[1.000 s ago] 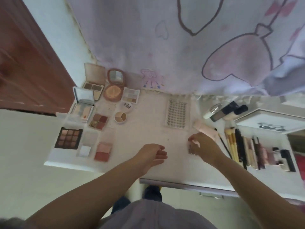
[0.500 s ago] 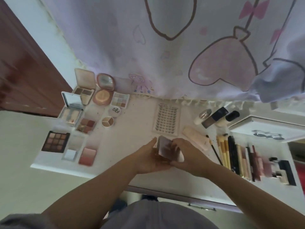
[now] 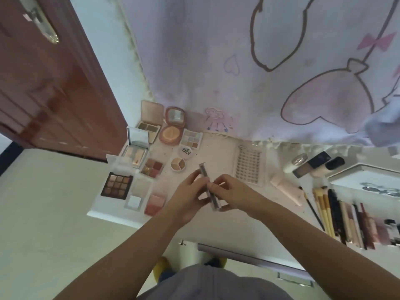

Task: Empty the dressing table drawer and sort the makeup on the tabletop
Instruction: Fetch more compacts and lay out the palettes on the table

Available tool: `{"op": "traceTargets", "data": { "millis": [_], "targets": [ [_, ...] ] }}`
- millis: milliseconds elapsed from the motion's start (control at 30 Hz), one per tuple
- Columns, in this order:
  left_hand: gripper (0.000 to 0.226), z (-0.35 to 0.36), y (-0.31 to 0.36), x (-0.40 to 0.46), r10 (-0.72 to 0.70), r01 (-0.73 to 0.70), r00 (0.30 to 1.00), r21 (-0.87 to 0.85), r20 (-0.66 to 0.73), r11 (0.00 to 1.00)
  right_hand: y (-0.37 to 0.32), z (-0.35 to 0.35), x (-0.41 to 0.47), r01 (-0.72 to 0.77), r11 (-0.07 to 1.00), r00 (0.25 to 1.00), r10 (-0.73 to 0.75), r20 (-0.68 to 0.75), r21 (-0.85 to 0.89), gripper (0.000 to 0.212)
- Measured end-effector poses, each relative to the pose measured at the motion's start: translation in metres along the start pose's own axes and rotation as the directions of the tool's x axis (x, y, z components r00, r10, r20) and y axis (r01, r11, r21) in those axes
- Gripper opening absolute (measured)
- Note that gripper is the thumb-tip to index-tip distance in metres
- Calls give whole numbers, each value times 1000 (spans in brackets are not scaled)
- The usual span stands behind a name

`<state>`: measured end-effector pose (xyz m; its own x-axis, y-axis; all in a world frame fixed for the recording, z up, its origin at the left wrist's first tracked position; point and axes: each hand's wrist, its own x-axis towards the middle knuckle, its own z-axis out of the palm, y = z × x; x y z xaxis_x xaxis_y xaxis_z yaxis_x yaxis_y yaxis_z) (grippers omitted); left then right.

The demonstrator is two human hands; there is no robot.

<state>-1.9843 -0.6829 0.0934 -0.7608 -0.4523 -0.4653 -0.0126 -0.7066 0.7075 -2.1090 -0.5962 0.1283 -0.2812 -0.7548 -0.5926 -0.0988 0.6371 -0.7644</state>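
Above the white dressing table top [image 3: 218,152], both hands hold a small flat clear case [image 3: 203,171], seen edge-on and tilted. My left hand [image 3: 188,197] grips its left side and my right hand [image 3: 232,192] pinches its right side and lower end. Several open eyeshadow and blush palettes [image 3: 116,185] lie grouped at the left. A clear tray of false lashes [image 3: 249,164] lies in the middle back. Brushes and pencils [image 3: 324,211] lie in a row at the right, with bottles [image 3: 312,164] behind them.
A pale pink tube [image 3: 285,189] lies beside the lash tray. A white box [image 3: 365,178] stands at the far right. A printed cloth [image 3: 259,61] hangs behind the table. A brown door [image 3: 43,83] is at the left. The drawer front [image 3: 249,259] shows under the table edge.
My right hand lifted the small case off the table and my left hand came in to take hold of it. Both hands turned it until it shows edge-on. The view shifted.
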Motion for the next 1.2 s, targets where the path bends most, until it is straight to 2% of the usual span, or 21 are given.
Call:
{"op": "traceTargets", "data": {
  "millis": [67,233,433,533,567,600,667,733,800,900,1033,1200],
  "targets": [
    [23,-7,7,-7,10,-11,999,38,31,999,0,9,2,3,996,1000,-2,-9,84,34],
    [31,-30,18,-17,-18,6,993,95,120,995,4,26,3,-27,989,1000,28,-1,143,35],
    [23,-49,9,-26,-51,58,988,-43,147,997,10,28,-3,-67,933,997,50,57,353,33],
    [24,-59,5,-28,-114,126,989,-130,93,983,14,18,3,-120,888,992,91,87,444,26],
    [23,-62,2,-27,-137,145,989,-142,62,979,14,15,7,-127,897,992,122,40,422,22],
    [22,-63,-1,-27,-166,168,986,-148,26,975,15,12,13,-117,938,989,139,-43,327,21],
    [21,-62,-9,-27,-251,238,966,-163,-68,958,14,6,30,-49,997,986,40,-159,-54,26],
    [18,-56,-16,-25,-360,326,918,-205,-163,923,9,7,47,35,919,986,-96,-137,-393,33],
    [14,-50,-20,-20,-455,387,859,-285,-235,877,2,10,62,101,833,980,-176,-88,-544,28],
    [16,-45,-18,-12,-503,376,818,-401,-280,835,-6,15,83,177,734,971,-241,-8,-655,28],
    [12,-50,-10,-3,-490,298,802,-480,-342,825,-7,21,95,222,718,958,-287,9,-660,28],
    [14,-47,-5,3,-496,282,781,-495,-379,822,-9,22,103,281,691,940,-338,46,-666,29]
  ]
}}
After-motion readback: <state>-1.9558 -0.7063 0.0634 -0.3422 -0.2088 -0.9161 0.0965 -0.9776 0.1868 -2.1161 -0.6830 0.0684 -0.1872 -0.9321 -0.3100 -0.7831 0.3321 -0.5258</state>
